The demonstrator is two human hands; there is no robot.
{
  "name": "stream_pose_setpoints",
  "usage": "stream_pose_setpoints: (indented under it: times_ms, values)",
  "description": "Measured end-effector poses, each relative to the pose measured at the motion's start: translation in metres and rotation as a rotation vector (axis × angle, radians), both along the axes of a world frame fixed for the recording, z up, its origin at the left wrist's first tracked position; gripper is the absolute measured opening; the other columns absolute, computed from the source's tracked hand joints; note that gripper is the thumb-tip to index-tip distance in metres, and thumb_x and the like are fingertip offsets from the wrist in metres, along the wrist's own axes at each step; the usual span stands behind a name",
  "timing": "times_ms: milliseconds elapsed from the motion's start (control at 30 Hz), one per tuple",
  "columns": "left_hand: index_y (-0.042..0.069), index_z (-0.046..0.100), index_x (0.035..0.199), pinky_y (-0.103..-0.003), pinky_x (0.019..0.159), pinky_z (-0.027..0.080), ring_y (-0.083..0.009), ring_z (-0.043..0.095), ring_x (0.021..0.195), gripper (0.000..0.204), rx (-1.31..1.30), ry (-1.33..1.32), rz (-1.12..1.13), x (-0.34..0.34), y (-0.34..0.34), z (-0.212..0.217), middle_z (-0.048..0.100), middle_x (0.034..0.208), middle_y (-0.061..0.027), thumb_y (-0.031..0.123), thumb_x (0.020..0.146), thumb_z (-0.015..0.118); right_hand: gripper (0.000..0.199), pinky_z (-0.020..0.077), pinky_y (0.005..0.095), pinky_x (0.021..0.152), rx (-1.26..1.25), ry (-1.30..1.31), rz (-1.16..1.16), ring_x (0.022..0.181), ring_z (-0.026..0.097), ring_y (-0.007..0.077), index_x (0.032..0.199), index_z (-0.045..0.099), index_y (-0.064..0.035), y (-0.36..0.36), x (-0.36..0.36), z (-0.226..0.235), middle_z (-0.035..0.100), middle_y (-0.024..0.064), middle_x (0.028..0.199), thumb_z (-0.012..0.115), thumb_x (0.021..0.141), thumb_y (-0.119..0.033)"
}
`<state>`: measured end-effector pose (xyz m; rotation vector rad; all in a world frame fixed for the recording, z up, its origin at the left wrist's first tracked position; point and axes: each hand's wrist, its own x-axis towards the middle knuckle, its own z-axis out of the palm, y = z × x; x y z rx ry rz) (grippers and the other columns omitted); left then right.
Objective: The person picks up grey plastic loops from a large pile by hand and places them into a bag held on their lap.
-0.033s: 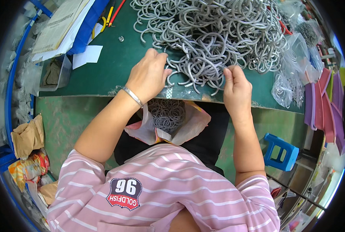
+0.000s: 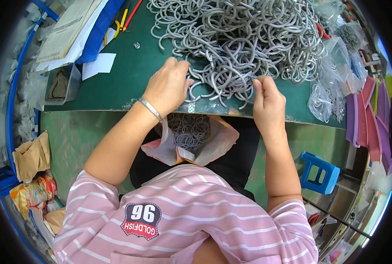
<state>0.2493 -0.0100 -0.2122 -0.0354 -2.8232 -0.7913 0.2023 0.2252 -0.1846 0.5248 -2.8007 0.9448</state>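
Observation:
A large heap of grey, ridged C-shaped rings [image 2: 240, 35] covers the middle of the green table [image 2: 125, 83]. My left hand [image 2: 168, 83], with a silver bangle on its wrist, is at the heap's near left edge. Its fingers are curled toward the thumb, and what they hold is hidden. At the near right edge, the thumb and forefinger of my right hand [image 2: 268, 99] are pressed together at the end of a grey ring. Below the table edge, an opened sack [image 2: 222, 143] in my lap contains many more grey rings [image 2: 190, 132].
Yellow-handled pliers [image 2: 117, 31], a red pen-like stick [image 2: 132, 15] and a plastic tub [image 2: 75, 83] lie toward the left. Clear plastic bags [image 2: 321, 103] edge the heap on the right. A blue stool [image 2: 319, 174] stands on the floor at right.

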Motion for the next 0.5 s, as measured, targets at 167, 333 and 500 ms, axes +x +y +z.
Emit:
stream_pose_setpoints:
  times_ms: [167, 333, 500]
  values:
    - [-0.003, 0.06, 0.098, -0.038, 0.068, 0.05, -0.0318, 0.062, 0.072, 0.023, 0.156, -0.152, 0.007, -0.007, -0.008, 0.006, 0.063, 0.077, -0.0158, 0.008, 0.08, 0.069, 0.016, 0.0478, 0.0306, 0.072, -0.381, -0.145, 0.155, 0.08, 0.058, 0.0197, 0.107, 0.059, -0.0002, 0.009, 0.017, -0.028, 0.06, 0.0097, 0.089, 0.058, 0.092, -0.006]
    - [-0.003, 0.059, 0.09, -0.029, 0.05, 0.045, -0.011, 0.058, 0.056, 0.014, 0.354, -0.436, 0.009, -0.015, -0.022, 0.016, 0.061, 0.07, -0.0059, 0.011, 0.088, 0.06, 0.019, 0.0472, 0.0203, 0.063, -0.905, -0.331, 0.046, 0.068, 0.057, 0.0069, 0.094, 0.063, 0.0023, 0.005, 0.017, -0.028, 0.066, 0.0046, 0.083, 0.054, 0.098, -0.013]
    - [-0.003, 0.061, 0.088, -0.029, 0.057, 0.044, -0.0126, 0.056, 0.063, 0.016, 0.149, -0.103, -0.065, -0.021, -0.028, 0.062, 0.061, 0.071, -0.0051, 0.011, 0.09, 0.055, 0.006, 0.0429, 0.0315, 0.057, -0.461, 0.446, 0.179, 0.061, 0.054, 0.0215, 0.086, 0.062, -0.0002, -0.021, -0.002, 0.002, 0.06, 0.0088, 0.072, 0.064, 0.087, -0.005]
